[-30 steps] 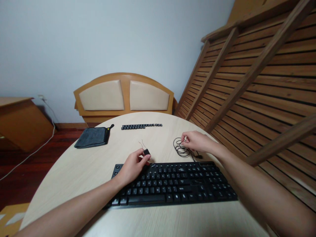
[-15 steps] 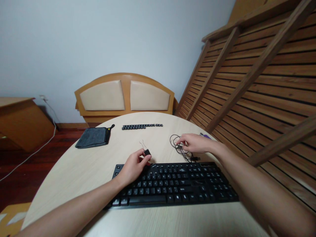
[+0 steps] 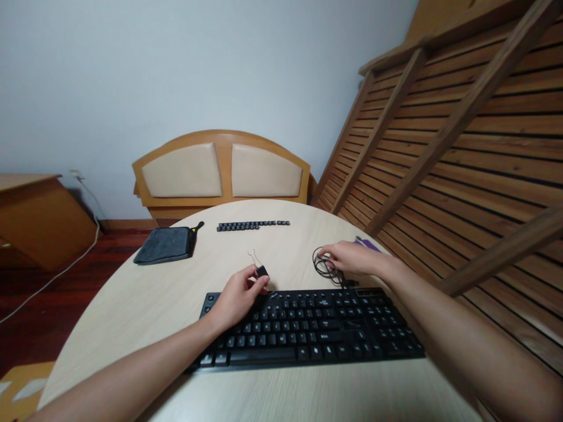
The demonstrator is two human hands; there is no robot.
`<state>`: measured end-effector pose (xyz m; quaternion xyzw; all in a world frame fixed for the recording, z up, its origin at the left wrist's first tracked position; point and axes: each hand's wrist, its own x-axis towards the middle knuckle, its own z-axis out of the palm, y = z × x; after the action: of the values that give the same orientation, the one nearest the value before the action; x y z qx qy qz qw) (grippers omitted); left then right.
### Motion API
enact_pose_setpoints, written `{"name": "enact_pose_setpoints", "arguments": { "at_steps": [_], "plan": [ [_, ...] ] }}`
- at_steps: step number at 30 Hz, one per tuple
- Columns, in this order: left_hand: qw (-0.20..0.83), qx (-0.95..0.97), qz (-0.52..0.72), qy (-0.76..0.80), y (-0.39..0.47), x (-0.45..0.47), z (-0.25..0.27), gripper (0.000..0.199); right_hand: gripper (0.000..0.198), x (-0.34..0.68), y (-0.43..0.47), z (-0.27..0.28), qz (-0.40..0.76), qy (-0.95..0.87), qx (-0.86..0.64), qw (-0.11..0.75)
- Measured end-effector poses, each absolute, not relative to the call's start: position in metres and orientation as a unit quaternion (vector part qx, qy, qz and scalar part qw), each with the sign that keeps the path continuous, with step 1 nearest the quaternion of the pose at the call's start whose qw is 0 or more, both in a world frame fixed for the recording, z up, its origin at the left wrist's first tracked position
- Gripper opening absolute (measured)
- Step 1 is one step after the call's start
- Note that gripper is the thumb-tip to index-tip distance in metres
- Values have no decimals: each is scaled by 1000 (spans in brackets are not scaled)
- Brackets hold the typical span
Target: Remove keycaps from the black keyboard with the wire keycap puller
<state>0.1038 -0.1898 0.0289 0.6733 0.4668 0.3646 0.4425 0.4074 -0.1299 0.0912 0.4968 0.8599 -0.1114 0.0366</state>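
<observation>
My left hand (image 3: pixel 241 293) is closed on a keycap puller (image 3: pixel 262 271), a small black grip with two thin wire prongs pointing away from me. That hand rests over the top left part of a black keyboard (image 3: pixel 325 351). To the right, my right hand (image 3: pixel 345 258) has its fingers curled on a loosely coiled black cable (image 3: pixel 323 271), just beyond the keyboard's back edge. The cable's plug end lies beside the keyboard. Several loose black keycaps (image 3: pixel 240 226) stand lined up in rows farther back on the table.
A dark grey cloth (image 3: pixel 165 245) with a black-handled tool by it lies at the left of the round table (image 3: pixel 114 316). Something purple (image 3: pixel 368 245) lies behind my right wrist. A slatted wooden frame (image 3: pixel 475 158) leans close on the right.
My right hand has shifted slightly right, and the cable coil has been drawn right into a tighter loop. My left hand and the keycap puller have stayed in place.
</observation>
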Motion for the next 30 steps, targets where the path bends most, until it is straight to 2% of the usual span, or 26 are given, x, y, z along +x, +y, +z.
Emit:
{"name": "enact_pose_setpoints", "arguments": {
  "at_steps": [4, 7, 10, 14, 19, 26, 30],
  "plan": [
    [439, 674, 362, 471, -190, 105, 31, 24, 22, 418, -133, 90, -281, 824, 491, 30],
    [440, 671, 366, 471, -190, 105, 31, 23, 26, 425, -134, 98, -346, 815, 465, -6],
    [445, 669, 370, 467, -190, 106, 29, 23, 32, 431, -132, 106, -321, 819, 474, -41],
    [441, 671, 389, 451, -186, 105, 30, 23, 31, 436, -125, 98, -280, 785, 542, -108],
    [471, 672, 396, 411, -172, 110, 50, 22, 37, 436, -118, 74, -169, 753, 618, -150],
    [573, 614, 312, 444, -139, 154, 75, 7, 28, 437, -119, 59, -243, 752, 602, -116],
    [548, 628, 288, 471, -114, 187, 65, 7, 31, 437, -126, 57, -311, 744, 582, -107]
  ]
}}
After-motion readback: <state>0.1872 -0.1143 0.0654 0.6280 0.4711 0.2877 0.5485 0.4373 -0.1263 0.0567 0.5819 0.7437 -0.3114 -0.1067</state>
